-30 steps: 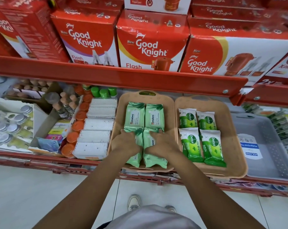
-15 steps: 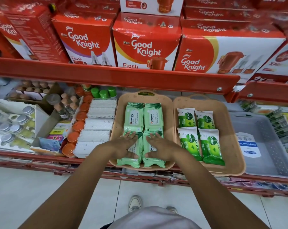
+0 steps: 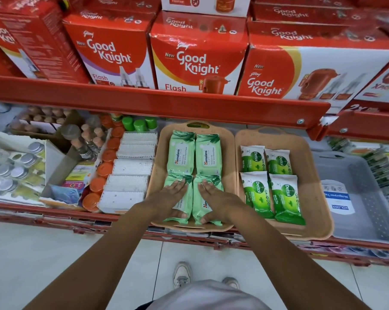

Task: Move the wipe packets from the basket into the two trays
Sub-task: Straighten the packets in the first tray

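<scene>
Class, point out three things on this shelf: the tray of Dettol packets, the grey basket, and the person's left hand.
Dettol tray [image 3: 309, 175]: head view, bare right inner wall.
Grey basket [image 3: 363, 198]: head view, perforated floor.
Left hand [image 3: 166, 198]: head view, back of hand.

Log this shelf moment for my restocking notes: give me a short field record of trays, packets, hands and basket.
left tray: tan tray holding four pale green Himalaya packets, two rows of two
right tray: tan tray holding four green Dettol packets, two rows of two
left hand: flat on the near-left Himalaya packet, fingers spread
right hand: flat on the near-right Himalaya packet
basket: grey basket to the right, no wipe packets visible inside
</scene>
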Tool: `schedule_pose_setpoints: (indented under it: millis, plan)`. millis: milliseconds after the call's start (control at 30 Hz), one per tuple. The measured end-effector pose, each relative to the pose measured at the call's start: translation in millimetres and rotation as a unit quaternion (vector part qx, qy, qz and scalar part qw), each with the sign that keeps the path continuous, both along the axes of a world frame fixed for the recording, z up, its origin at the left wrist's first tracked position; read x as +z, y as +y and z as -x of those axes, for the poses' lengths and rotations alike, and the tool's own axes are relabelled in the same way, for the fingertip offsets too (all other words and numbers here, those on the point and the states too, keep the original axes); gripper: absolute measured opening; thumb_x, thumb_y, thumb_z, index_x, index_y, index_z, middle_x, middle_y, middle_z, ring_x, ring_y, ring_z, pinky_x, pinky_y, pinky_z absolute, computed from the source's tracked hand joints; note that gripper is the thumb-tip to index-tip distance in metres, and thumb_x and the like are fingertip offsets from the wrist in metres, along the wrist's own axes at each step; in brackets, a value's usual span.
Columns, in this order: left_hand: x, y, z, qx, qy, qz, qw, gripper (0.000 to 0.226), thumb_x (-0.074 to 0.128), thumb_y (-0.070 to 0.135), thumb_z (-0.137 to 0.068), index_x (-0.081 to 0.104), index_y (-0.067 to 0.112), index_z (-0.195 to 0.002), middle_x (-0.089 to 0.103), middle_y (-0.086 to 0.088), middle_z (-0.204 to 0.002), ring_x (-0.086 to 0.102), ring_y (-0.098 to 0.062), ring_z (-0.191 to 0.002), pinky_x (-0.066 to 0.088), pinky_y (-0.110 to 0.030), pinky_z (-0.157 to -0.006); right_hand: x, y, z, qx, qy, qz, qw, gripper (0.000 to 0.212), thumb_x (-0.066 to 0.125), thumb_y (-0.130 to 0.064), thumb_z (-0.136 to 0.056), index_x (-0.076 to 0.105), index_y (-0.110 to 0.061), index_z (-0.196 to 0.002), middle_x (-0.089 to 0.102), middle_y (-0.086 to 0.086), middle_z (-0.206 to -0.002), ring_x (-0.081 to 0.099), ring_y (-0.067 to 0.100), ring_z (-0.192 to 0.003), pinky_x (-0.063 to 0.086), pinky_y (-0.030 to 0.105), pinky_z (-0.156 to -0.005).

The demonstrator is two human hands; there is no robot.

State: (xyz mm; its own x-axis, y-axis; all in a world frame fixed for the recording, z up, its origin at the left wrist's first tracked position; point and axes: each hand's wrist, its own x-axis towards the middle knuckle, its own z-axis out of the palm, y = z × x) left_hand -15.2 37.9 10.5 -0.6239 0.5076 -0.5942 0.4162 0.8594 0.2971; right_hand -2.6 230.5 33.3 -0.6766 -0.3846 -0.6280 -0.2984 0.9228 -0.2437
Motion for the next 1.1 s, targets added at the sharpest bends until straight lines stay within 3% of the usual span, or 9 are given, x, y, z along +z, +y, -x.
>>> schedule_pose_setpoints:
  millis: [67,300,400,667,800,933,1100]
  plan:
    - [-6.2,-0.9,-0.6,-0.002,0.027,-0.004,1.000,0.091,0.041,0.057,-0.088,-0.014,0.014,-0.146,-0.023,-0.005,-0.154,-0.016,-0.020,-0.143,-0.002,-0.033,-0.116,-4.9,-0.9,0.6,-0.004,0.012,0.005,1.000,0.104,0.063,-0.041,-0.085,-0.015,-0.018,-0.150,-0.022,-0.001,-0.158,-0.010,0.014,-0.148,0.020,0.034,-0.116]
    - [-11.9,1.8,-1.6,-0.013,0.076,0.013,0.997,0.089,0.039,0.056,-0.090,-0.017,0.014,-0.146,-0.025,-0.001,-0.153,-0.017,-0.016,-0.143,-0.006,-0.028,-0.113,-10.1,-3.2,0.7,-0.009,0.036,0.016,0.999,0.105,0.063,-0.040,-0.085,-0.015,-0.016,-0.150,-0.021,0.002,-0.159,-0.011,0.016,-0.148,0.012,0.029,-0.118]
    - [-11.3,1.9,-1.9,-0.011,0.078,0.013,0.997,0.088,0.039,0.056,-0.090,-0.016,0.015,-0.146,-0.030,0.002,-0.145,-0.016,-0.017,-0.143,-0.005,-0.028,-0.113,-9.6,-2.9,1.0,-0.012,0.042,0.020,0.999,0.105,0.063,-0.040,-0.085,-0.015,-0.017,-0.150,-0.021,0.002,-0.159,-0.010,0.015,-0.148,0.011,0.029,-0.118]
    - [2.6,4.2,8.7,0.013,0.027,-0.003,1.000,0.098,0.051,0.057,-0.085,-0.013,0.015,-0.147,-0.022,0.001,-0.154,-0.013,-0.017,-0.144,0.002,-0.033,-0.116,9.1,5.7,13.8,0.004,0.025,0.031,0.999,0.101,0.065,-0.041,-0.084,-0.005,-0.017,-0.152,-0.012,-0.001,-0.161,0.001,0.016,-0.149,0.020,0.036,-0.116]
    - [10.3,16.2,29.8,0.022,0.046,0.005,0.999,0.113,0.064,0.054,-0.077,-0.014,0.009,-0.146,-0.020,-0.008,-0.156,-0.012,-0.020,-0.144,0.003,-0.034,-0.118,14.7,4.1,37.9,-0.001,0.070,0.012,0.997,0.119,0.076,-0.047,-0.071,-0.007,-0.016,-0.152,-0.014,-0.001,-0.161,-0.002,0.015,-0.149,0.022,0.036,-0.116]
    - [13.7,31.0,57.9,0.026,0.044,0.076,0.996,0.128,0.075,0.052,-0.067,-0.015,0.007,-0.146,-0.023,-0.008,-0.155,-0.016,-0.021,-0.143,0.012,-0.043,-0.118,14.5,-4.3,59.5,0.000,0.060,-0.057,0.997,0.142,0.083,-0.051,-0.059,-0.019,-0.009,-0.148,-0.024,0.005,-0.158,-0.015,0.019,-0.148,0.008,0.034,-0.119]
    - [6.9,32.8,68.6,0.037,0.040,0.112,0.992,0.139,0.079,0.055,-0.059,-0.021,0.007,-0.144,-0.028,-0.008,-0.153,-0.017,-0.021,-0.143,0.010,-0.039,-0.118,6.4,-9.4,64.4,-0.020,0.041,-0.071,0.996,0.147,0.085,-0.048,-0.057,-0.024,-0.006,-0.146,-0.028,0.006,-0.157,-0.017,0.019,-0.147,0.004,0.030,-0.119]
